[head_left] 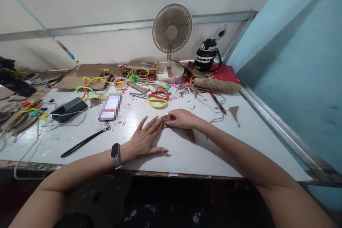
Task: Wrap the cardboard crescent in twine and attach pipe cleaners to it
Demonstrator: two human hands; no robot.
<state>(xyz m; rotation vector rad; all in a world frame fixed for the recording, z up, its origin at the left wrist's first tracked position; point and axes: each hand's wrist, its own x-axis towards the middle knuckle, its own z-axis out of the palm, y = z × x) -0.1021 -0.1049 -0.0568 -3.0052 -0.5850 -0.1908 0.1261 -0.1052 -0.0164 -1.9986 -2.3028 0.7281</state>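
A flat piece wound with brown twine lies on the white table in front of me. My left hand rests flat on the table with fingers spread, its fingertips touching the left end of the piece. My right hand is closed over the piece's top, pinching it. A thin strand of twine runs from there toward the twine spool at the back right. A smartwatch is on my left wrist.
A small desk fan, a black jug and a red folder stand at the back. Pipe cleaners, cardboard scraps, scissors, a phone, a power bank and a lanyard litter the left. A metal rail edges the right.
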